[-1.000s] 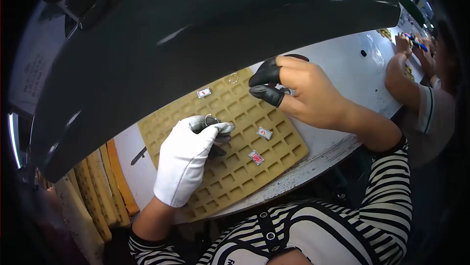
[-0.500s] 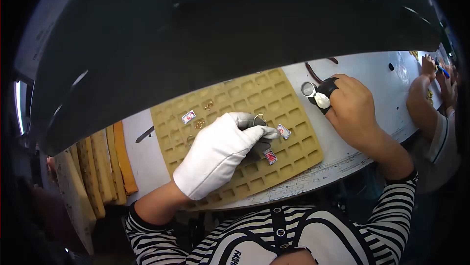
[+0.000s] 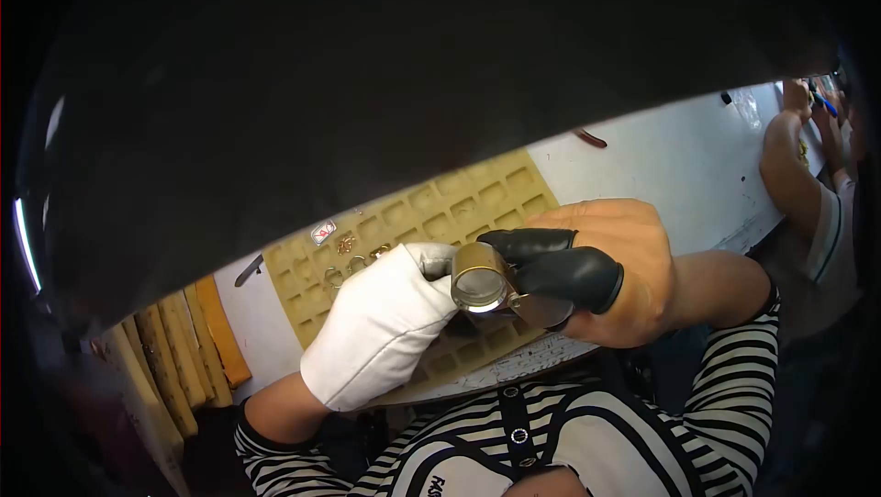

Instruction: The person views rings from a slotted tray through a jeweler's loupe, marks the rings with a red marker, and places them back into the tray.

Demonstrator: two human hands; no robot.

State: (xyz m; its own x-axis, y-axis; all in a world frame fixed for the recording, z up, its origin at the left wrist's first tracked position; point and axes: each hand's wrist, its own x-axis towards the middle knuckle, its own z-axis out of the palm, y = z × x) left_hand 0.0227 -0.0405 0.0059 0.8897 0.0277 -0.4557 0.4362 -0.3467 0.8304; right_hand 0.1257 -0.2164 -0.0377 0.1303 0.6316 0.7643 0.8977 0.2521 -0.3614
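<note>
My left hand (image 3: 381,327), in a white glove with grey fingertips, is closed over the tan compartmented tray (image 3: 541,187). Its fingertips are hidden behind a round metal loupe (image 3: 479,282); the thin gold ring seen in its pinch earlier does not show. Black covers sit on fingers of my right hand (image 3: 633,268), which grips the loupe right beside the left fingers. Left of the glove, several rings (image 3: 356,265) stand in tray compartments. Small gold pieces (image 3: 346,244) and a red-marked label (image 3: 322,233) lie farther back.
A dark panel (image 3: 395,66) hangs over the far side of the table. Tan trays (image 3: 179,341) stand stacked at the left, near a thin metal tool (image 3: 248,271). A red tool handle (image 3: 592,139) lies behind the tray. Another person's arm (image 3: 785,157) is at the right.
My right hand has swung left with the loupe, from beside the tray to my left fingers. The loupe now covers the left fingertips. My view has shifted slightly.
</note>
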